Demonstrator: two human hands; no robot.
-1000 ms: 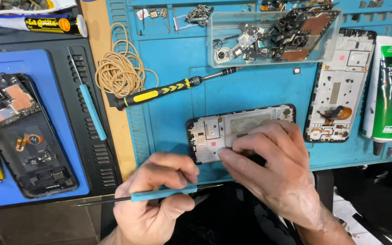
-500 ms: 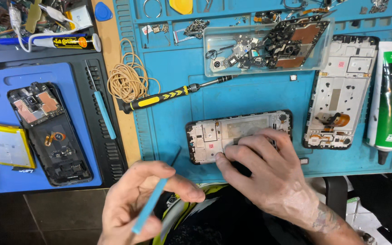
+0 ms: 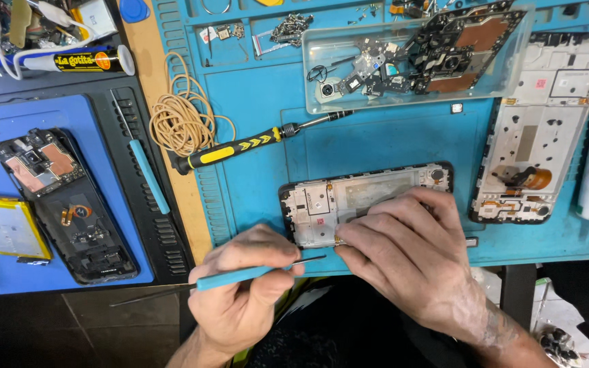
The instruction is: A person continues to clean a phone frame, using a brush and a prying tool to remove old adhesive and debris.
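A stripped phone frame (image 3: 349,197) lies flat on the blue work mat (image 3: 260,102), near its front edge. My right hand (image 3: 410,252) rests on the frame's lower right part, fingers pressing it down. My left hand (image 3: 240,293) grips a thin blue-handled metal tool (image 3: 240,276) held nearly level, its fine tip pointing right and reaching the frame's lower edge beside my right fingertips.
A black-and-yellow screwdriver (image 3: 233,150) lies above the frame, beside a coil of tan cord (image 3: 178,123). A clear tray (image 3: 410,61) holds phone parts. Another phone frame (image 3: 533,136) lies at the right. An opened phone (image 3: 63,204) and a second blue tool (image 3: 148,174) sit at the left.
My left hand turned the blue tool from pointing down-left to nearly level and brought its tip to the frame's lower edge. My right hand stayed on the frame.
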